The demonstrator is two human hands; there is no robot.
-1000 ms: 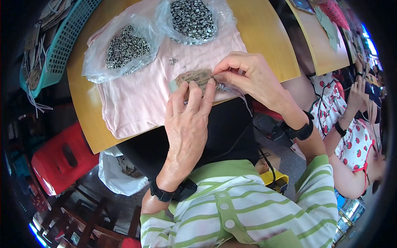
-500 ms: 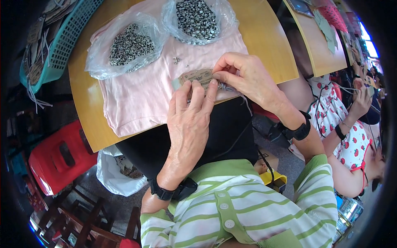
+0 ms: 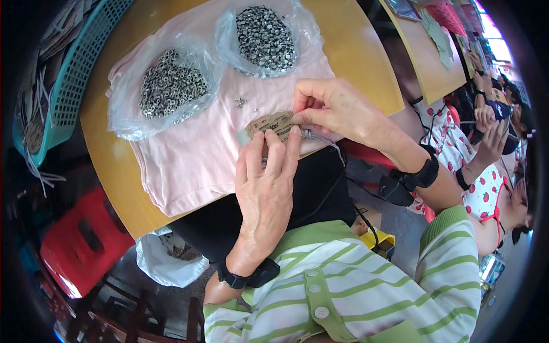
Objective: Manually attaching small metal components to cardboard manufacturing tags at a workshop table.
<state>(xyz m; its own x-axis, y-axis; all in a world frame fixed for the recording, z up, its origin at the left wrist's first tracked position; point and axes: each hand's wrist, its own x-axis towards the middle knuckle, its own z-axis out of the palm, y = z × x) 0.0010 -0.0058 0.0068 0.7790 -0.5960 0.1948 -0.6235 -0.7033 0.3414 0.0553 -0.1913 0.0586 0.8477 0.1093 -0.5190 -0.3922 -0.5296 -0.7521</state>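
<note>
A brown cardboard hang tag [image 3: 274,121] with dark print lies at the near edge of a pink cloth [image 3: 189,166]. Grey cords [image 3: 323,139] trail from its right end. My left hand [image 3: 266,183] holds the tag from the near side, fingertips on its face and the thumb hidden. At the tag's right end, the thumb and forefinger of my right hand [image 3: 337,111] are pinched together; whatever is between them is too small to make out. A few loose metal bits [image 3: 240,102] rest on the cloth beyond the tag.
Two clear plastic bags hold small metal parts: ring-shaped pieces [image 3: 171,86] and shiny round caps [image 3: 266,40]. Left of the wooden table [image 3: 372,63] are a teal basket [image 3: 86,74] of tags and a red stool [image 3: 83,240]. Another person [image 3: 480,166] sits at the right.
The view has shifted and turned slightly, so the bags and table sit a little lower and further left. Both hands keep nearly the same place on the tag.
</note>
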